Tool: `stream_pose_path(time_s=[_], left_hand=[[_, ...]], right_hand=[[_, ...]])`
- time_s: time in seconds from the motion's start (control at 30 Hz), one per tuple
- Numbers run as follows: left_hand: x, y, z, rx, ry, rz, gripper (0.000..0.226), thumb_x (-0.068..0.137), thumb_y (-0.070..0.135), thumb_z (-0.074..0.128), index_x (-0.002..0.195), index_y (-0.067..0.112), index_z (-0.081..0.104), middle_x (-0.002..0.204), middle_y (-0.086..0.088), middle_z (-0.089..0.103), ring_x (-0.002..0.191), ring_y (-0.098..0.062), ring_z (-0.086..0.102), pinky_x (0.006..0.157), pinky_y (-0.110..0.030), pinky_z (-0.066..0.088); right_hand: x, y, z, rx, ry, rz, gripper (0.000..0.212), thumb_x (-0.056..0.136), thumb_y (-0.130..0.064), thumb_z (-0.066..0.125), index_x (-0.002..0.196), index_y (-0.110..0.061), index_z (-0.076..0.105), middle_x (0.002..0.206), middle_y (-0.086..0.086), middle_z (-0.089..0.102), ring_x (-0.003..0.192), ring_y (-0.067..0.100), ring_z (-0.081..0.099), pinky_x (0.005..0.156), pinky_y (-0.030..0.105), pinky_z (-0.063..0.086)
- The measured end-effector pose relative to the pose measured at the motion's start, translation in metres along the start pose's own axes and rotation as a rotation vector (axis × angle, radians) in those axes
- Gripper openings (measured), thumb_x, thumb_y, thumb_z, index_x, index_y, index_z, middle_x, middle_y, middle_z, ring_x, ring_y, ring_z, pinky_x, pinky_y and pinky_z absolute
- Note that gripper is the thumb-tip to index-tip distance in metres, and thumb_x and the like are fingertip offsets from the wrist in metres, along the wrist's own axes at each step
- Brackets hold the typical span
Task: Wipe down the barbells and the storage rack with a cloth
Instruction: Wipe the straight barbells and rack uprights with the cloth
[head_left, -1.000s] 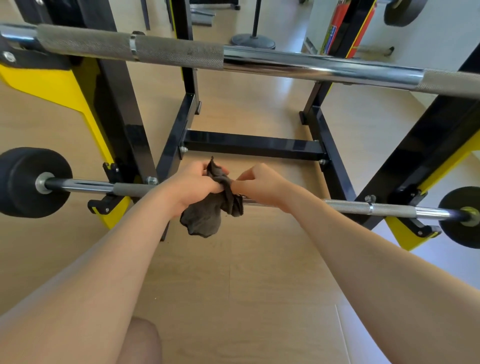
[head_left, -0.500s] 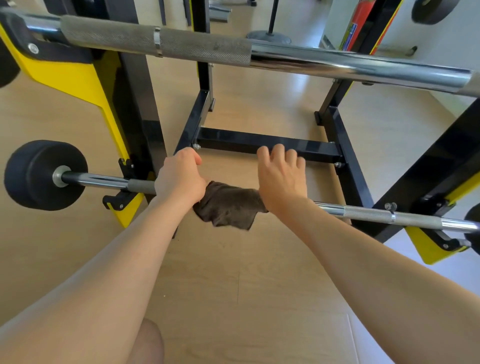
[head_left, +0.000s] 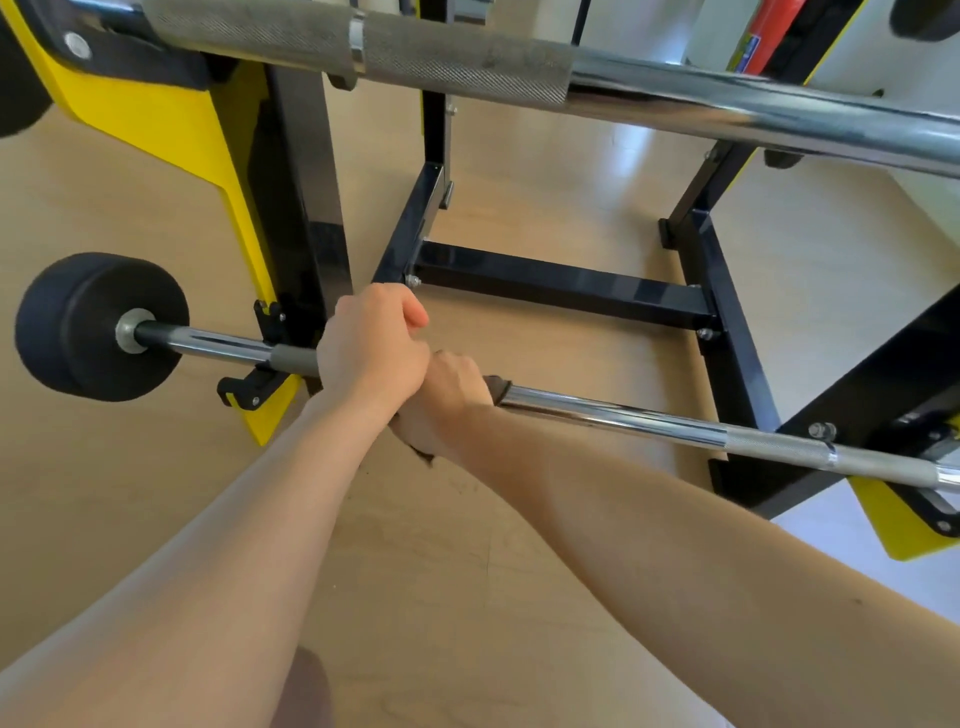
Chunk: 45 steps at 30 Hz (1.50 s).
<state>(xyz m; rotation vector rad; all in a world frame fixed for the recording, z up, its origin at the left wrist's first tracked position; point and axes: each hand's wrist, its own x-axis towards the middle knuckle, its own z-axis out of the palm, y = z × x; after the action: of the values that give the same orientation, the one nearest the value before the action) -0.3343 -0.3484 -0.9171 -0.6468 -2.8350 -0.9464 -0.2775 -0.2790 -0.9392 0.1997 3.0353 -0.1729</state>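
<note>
1. The left hand (head_left: 371, 353) curls round the lower chrome barbell (head_left: 623, 415), near the left hook of the black-and-yellow steel rack (head_left: 566, 286).
2. The right hand (head_left: 449, 400), touching the left, grips the dark brown cloth (head_left: 497, 387) wrapped round that bar.
3. A thicker knurled barbell (head_left: 467, 67) lies across the rack's top.

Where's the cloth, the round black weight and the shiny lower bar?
cloth (head_left: 497, 388): head view, the brown corner that peeks out.
round black weight (head_left: 78, 325): head view, its rubber face.
lower bar (head_left: 623, 415): head view, the shiny middle shaft.
</note>
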Motion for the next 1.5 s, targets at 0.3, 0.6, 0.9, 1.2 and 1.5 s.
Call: stream_pose_path(time_s=[0.3, 0.6, 0.9, 1.2, 1.5], left_hand=[[-0.028, 0.07, 0.054, -0.156, -0.1, 0.204, 0.014, 0.1, 0.016, 0.063, 0.109, 0.022, 0.073, 0.101, 0.004, 0.072, 0.091, -0.014, 0.068, 0.077, -0.032, 0.06], [-0.033, 0.083, 0.046, -0.182, -0.201, 0.185, 0.017, 0.102, 0.016, 0.059, 0.106, 0.02, 0.074, 0.101, 0.002, 0.071, 0.09, -0.015, 0.068, 0.078, -0.033, 0.059], [-0.013, 0.025, 0.019, -0.102, -0.077, 0.138, 0.018, 0.102, 0.017, 0.059, 0.112, 0.021, 0.073, 0.111, -0.003, 0.072, 0.102, -0.02, 0.066, 0.079, -0.034, 0.054], [-0.029, 0.043, 0.036, -0.035, -0.367, 0.064, 0.011, 0.101, 0.025, 0.061, 0.103, 0.021, 0.071, 0.097, 0.001, 0.068, 0.092, -0.02, 0.062, 0.096, -0.048, 0.053], [-0.035, 0.042, 0.037, 0.046, -0.343, 0.099, 0.011, 0.099, 0.026, 0.066, 0.106, 0.016, 0.067, 0.092, -0.001, 0.064, 0.087, -0.021, 0.062, 0.09, -0.044, 0.056]], right_hand=[[-0.149, 0.192, -0.01, -0.184, -0.049, 0.349, 0.027, 0.092, -0.052, 0.064, 0.098, -0.031, 0.048, 0.075, -0.011, 0.055, 0.064, 0.011, 0.054, 0.057, 0.029, 0.044], [-0.176, 0.2, -0.005, -0.217, 0.05, 0.489, 0.03, 0.091, -0.049, 0.068, 0.102, -0.025, 0.052, 0.086, -0.006, 0.061, 0.073, 0.018, 0.06, 0.063, 0.032, 0.042], [-0.033, 0.033, -0.002, 0.307, -0.037, 0.109, 0.028, 0.108, -0.036, 0.047, 0.115, -0.014, 0.065, 0.097, 0.001, 0.069, 0.084, 0.02, 0.066, 0.071, 0.032, 0.054], [-0.18, 0.184, 0.005, -0.172, 0.22, 0.209, 0.053, 0.087, -0.039, 0.075, 0.132, -0.019, 0.056, 0.107, 0.004, 0.066, 0.092, 0.027, 0.066, 0.078, 0.042, 0.054], [-0.143, 0.172, -0.01, -0.248, -0.029, 0.361, 0.029, 0.101, -0.056, 0.055, 0.102, -0.027, 0.054, 0.082, -0.006, 0.061, 0.067, 0.012, 0.058, 0.063, 0.03, 0.051]])
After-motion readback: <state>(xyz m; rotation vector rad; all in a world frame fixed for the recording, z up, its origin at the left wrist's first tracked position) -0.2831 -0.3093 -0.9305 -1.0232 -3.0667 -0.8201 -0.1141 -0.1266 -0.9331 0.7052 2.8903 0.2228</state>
